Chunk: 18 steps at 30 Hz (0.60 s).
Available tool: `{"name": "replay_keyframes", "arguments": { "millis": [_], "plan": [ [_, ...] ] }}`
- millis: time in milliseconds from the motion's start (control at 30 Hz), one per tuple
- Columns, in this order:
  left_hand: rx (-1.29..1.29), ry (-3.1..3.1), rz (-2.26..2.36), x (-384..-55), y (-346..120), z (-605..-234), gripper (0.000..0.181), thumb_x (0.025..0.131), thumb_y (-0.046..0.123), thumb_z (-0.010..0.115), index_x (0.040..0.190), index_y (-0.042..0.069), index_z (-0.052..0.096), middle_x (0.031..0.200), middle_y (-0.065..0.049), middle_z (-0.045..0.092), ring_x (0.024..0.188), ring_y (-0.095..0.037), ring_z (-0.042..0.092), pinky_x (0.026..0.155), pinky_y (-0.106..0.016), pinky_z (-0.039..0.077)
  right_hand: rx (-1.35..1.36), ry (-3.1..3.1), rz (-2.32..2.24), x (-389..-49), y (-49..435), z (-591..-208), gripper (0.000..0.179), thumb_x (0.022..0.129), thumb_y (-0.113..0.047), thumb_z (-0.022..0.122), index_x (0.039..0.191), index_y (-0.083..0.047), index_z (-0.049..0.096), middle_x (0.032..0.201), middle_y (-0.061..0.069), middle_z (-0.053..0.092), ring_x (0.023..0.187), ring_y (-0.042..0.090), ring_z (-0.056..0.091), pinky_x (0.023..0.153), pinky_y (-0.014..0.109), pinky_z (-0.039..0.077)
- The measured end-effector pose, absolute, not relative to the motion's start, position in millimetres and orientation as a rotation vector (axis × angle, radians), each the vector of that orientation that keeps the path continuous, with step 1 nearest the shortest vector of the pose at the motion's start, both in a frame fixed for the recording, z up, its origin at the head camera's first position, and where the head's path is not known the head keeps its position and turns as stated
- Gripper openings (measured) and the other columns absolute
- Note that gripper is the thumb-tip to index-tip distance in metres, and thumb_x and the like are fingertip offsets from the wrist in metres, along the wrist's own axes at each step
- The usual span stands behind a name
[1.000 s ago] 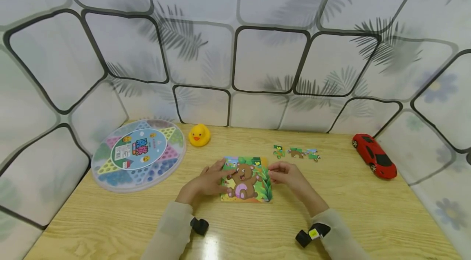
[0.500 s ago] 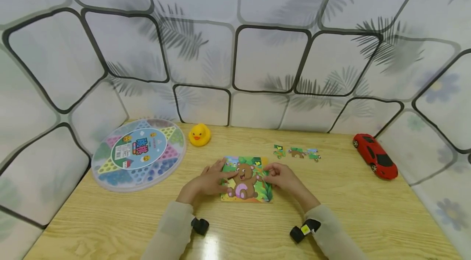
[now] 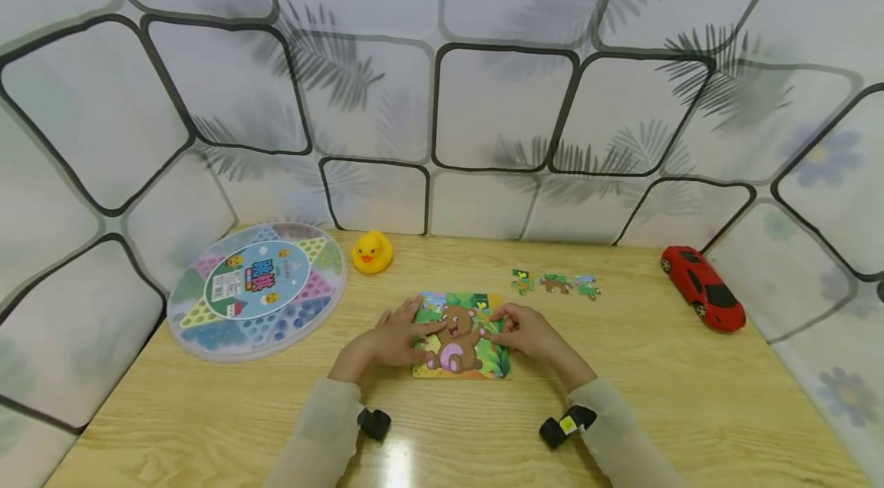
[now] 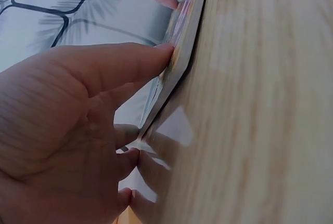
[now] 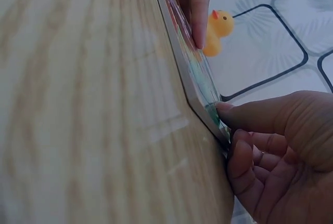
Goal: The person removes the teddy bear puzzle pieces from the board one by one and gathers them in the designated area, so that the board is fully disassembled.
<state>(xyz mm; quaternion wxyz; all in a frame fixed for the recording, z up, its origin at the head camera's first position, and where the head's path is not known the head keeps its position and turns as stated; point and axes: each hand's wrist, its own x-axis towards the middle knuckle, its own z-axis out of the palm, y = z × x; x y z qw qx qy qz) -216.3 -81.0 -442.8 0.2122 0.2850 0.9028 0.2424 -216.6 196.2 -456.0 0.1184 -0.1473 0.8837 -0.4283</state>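
Note:
A square jigsaw puzzle [image 3: 459, 350] with a brown bear lies flat on the table in the head view. My left hand [image 3: 394, 338] rests at its left edge, fingers mostly straight, and the left wrist view shows its thumb [image 4: 138, 60] on the picture near the border. At the right edge my right hand [image 3: 530, 331] bends its fingers and brings thumb and forefinger together. In the right wrist view this thumb [image 5: 250, 115] presses on top near the corner, with the curled forefinger against the side. The puzzle's left and right borders are partly hidden under my fingers.
Three loose jigsaw pieces [image 3: 555, 284] lie behind the puzzle to the right. A yellow rubber duck [image 3: 372, 252] stands at the back, and a round Chinese checkers board [image 3: 255, 292] lies on the left. Far right is a red toy car [image 3: 703, 288], near the patterned fabric wall [image 3: 497, 204].
My right hand has shifted left, its thumb and forefinger moving from the puzzle's right edge slightly onto the picture. The left hand and the loose pieces stay put.

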Motion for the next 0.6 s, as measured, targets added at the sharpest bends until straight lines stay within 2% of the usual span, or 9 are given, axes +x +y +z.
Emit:
{"name": "replay_keyframes", "arguments": {
  "millis": [267, 600],
  "plan": [
    [0.777, 2.507, 0.664, -215.1, -80.3, -441.6, 0.055, 0.091, 0.033, 0.061, 0.143, 0.026, 0.044, 0.156, -0.024, 0.0, 0.143, -0.037, -0.004, 0.11, -0.061, 0.001, -0.466, 2.558, -1.263, -215.6, 195.3, -455.2, 0.025, 0.086, -0.007, 0.068, 0.108, 0.001, 0.059, 0.067, -0.001, 0.047, 0.051, 0.009, 0.042, 0.046, 0.02, 0.037],
    [0.776, 2.51, 0.648, -215.6, -79.8, -443.5, 0.058, 0.091, 0.04, 0.06, 0.144, 0.027, 0.042, 0.156, -0.023, 0.0, 0.144, -0.036, -0.004, 0.11, -0.061, 0.002, -0.468, 2.532, -1.281, -215.3, 195.9, -455.2, 0.025, 0.086, -0.005, 0.067, 0.108, 0.002, 0.057, 0.068, 0.0, 0.046, 0.052, 0.011, 0.043, 0.046, 0.021, 0.039]
  ]
}}
